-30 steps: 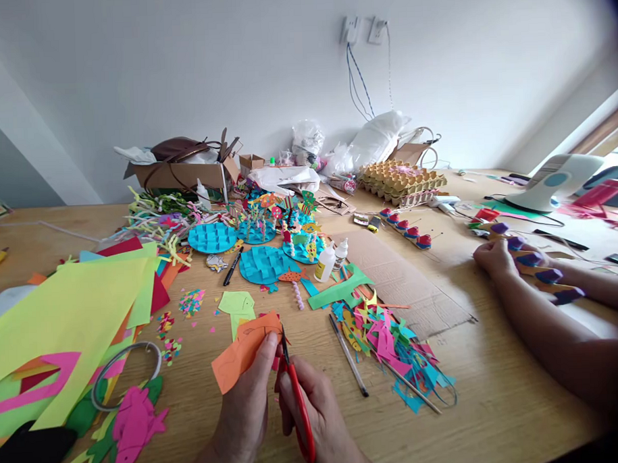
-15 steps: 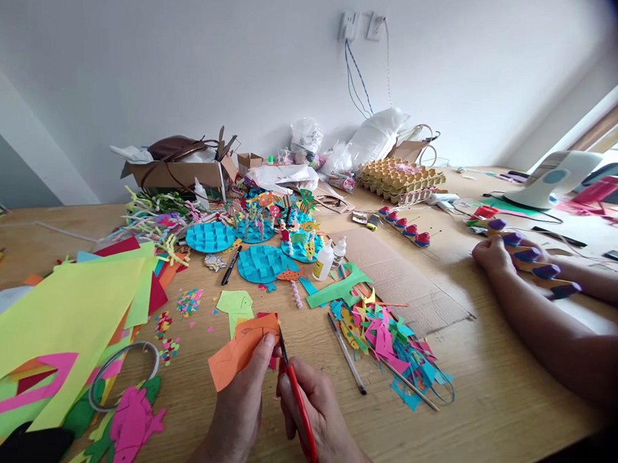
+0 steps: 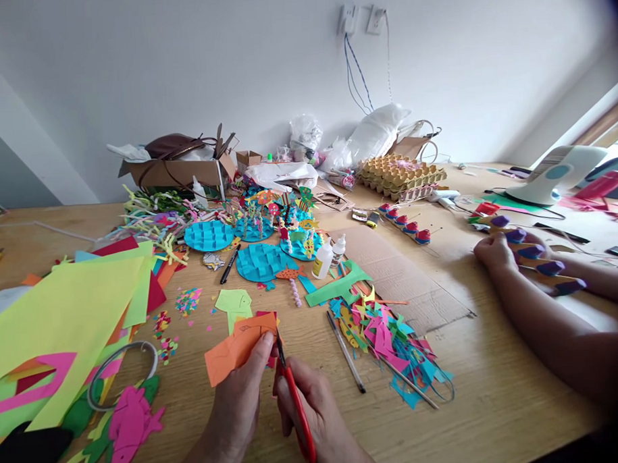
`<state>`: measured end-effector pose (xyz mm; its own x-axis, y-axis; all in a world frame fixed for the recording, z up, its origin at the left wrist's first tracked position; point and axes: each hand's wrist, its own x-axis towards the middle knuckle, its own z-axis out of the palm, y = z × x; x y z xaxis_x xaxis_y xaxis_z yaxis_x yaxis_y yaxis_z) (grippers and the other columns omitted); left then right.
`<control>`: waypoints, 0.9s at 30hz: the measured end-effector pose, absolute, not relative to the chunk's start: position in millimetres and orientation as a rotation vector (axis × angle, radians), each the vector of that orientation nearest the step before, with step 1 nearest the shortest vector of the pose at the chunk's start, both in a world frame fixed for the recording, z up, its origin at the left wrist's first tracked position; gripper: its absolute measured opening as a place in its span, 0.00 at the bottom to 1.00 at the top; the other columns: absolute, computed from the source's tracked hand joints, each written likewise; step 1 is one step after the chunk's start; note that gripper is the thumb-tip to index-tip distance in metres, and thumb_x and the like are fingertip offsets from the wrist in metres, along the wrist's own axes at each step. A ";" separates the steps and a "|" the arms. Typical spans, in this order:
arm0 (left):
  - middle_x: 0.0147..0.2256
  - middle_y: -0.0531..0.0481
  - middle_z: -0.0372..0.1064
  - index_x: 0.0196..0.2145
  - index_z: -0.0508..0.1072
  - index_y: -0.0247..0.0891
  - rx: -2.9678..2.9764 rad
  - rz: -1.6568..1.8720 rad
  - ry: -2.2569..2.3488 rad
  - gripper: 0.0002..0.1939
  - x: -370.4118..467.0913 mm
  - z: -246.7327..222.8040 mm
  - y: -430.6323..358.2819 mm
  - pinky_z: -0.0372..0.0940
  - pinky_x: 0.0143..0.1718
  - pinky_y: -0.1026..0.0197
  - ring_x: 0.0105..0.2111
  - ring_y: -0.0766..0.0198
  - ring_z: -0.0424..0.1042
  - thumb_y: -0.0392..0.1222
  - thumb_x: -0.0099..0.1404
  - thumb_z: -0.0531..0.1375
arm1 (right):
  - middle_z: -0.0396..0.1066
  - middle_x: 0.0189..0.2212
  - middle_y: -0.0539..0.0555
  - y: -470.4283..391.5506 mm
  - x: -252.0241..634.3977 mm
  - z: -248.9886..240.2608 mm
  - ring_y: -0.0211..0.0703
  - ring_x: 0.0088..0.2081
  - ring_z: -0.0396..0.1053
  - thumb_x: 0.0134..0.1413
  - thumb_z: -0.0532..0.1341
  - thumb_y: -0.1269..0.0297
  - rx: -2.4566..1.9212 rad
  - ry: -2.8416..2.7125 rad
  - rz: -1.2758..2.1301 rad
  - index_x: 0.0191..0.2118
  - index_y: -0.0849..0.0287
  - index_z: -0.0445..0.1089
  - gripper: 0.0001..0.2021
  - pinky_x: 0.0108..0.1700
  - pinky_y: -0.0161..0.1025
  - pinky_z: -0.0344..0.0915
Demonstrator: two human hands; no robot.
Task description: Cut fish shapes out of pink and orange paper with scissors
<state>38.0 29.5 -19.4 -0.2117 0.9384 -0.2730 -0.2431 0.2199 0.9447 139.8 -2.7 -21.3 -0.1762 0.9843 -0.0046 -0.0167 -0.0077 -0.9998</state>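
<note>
Between thumb and fingers, my left hand (image 3: 238, 403) pinches a piece of orange foam sheet (image 3: 227, 359) with dark outlines drawn on it. My right hand (image 3: 315, 410) is closed round the red handles of a pair of scissors (image 3: 297, 407). The dark blades meet the right edge of the orange sheet, close to my left thumb. Behind the sheet lies a light green foam piece (image 3: 234, 300) with a drawn line. A bit of red foam shows under the orange one, mostly hidden.
Coloured foam sheets (image 3: 83, 300), a metal ring (image 3: 152, 362) and pink fish cutouts (image 3: 133, 420) lie left. Glue bottles (image 3: 322, 260), blue discs (image 3: 267, 263), foam scraps (image 3: 388, 337) and a pen (image 3: 346, 352) sit ahead and right. Another person's hand (image 3: 495, 252) holds a painted egg-carton strip (image 3: 535, 250).
The view has shifted very slightly. My hands, the orange sheet and the scissors keep almost the same places, with the blades still at the sheet's right edge.
</note>
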 end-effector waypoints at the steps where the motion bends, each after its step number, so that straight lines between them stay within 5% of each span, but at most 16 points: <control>1: 0.30 0.53 0.75 0.29 0.74 0.40 0.725 1.296 1.321 0.10 38.6 -20.2 29.4 0.65 0.42 0.59 0.40 0.56 0.71 0.48 0.50 0.64 | 0.53 0.16 0.44 -3.1 139.8 -22.0 0.32 0.17 0.52 0.57 0.50 0.54 -1.103 -1.322 1.360 0.23 0.58 0.56 0.16 0.17 0.27 0.52; 27: 0.27 0.53 0.75 0.26 0.75 0.40 0.695 1.365 1.294 0.09 44.9 -20.1 28.4 0.66 0.40 0.59 0.37 0.56 0.72 0.47 0.49 0.64 | 0.54 0.16 0.44 -3.7 142.1 -31.6 0.30 0.16 0.52 0.58 0.51 0.57 -1.074 -1.311 1.330 0.22 0.58 0.56 0.16 0.18 0.27 0.52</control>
